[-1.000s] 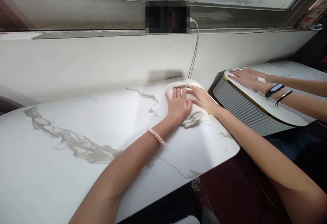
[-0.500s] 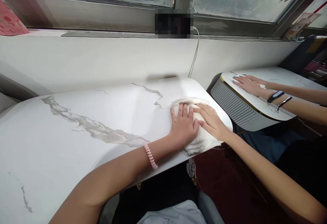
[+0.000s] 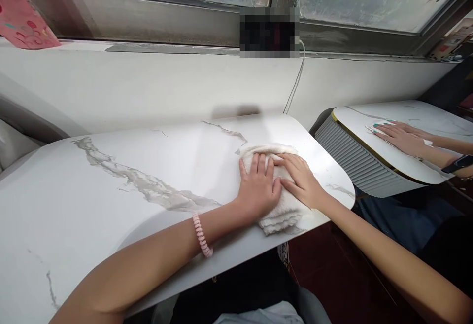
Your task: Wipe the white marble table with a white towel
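Note:
A folded white cloth [image 3: 285, 215] lies on the white marble-patterned table [image 3: 192, 166] close to its right end. My left hand [image 3: 258, 188] rests flat on the left part of the cloth, fingers spread and pointing away from me. A pink coil band [image 3: 201, 235] circles that wrist. Beside it my right hand [image 3: 301, 178] lies on the cloth's right part with fingers stretched toward the left. My left thumb and right fingers are close together. Both palms press down; neither set of fingers is curled around the fabric.
At right, another person's hands [image 3: 401, 136] press a white material on a second table [image 3: 354, 112] with ribbed sides. A wall and window ledge run behind. A blurred dark box [image 3: 269, 35] with a white cable [image 3: 295, 83] sits there. A pink printed item [image 3: 27, 18] hangs at left.
My hands and the cloth have slid left along the table, away from its right end. The other person's hands have moved right on their table. The view has turned slightly left.

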### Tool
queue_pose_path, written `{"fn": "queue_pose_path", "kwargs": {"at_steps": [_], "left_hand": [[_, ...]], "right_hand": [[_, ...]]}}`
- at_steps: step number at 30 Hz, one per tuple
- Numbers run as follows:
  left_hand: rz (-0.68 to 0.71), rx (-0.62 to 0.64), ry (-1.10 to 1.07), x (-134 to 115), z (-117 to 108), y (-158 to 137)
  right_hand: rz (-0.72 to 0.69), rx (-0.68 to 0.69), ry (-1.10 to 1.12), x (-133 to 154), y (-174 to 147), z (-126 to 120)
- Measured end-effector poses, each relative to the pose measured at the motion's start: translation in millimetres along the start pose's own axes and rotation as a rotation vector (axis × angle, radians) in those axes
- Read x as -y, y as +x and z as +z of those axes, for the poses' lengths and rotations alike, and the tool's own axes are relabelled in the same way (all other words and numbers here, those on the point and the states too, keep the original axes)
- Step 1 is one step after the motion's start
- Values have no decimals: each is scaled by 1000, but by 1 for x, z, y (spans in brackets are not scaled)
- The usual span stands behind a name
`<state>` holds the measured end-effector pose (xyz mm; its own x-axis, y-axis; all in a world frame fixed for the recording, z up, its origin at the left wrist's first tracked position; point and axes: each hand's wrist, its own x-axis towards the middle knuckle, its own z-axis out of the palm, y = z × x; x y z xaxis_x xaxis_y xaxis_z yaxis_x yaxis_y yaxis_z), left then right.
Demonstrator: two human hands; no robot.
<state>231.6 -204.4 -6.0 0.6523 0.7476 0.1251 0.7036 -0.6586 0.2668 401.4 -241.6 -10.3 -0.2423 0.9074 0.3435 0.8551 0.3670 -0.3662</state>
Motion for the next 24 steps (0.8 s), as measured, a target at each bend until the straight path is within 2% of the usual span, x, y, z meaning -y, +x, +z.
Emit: {"fn": "queue_pose_path", "kwargs": {"at_steps": [4,10,17,24], "left_hand": [[-32,-8,-2,24,-4,21],[-63,-14,7,68,-9,70],[-82,-45,0,113,-16,120],[-93,-105,-29,133,-18,137]], "right_hand": [[26,-20,18,-7,30,11],[91,-80,-24,-27,91,35],[145,29,-106,-49,159,49],[81,73,-137,-63,189,54]]}}
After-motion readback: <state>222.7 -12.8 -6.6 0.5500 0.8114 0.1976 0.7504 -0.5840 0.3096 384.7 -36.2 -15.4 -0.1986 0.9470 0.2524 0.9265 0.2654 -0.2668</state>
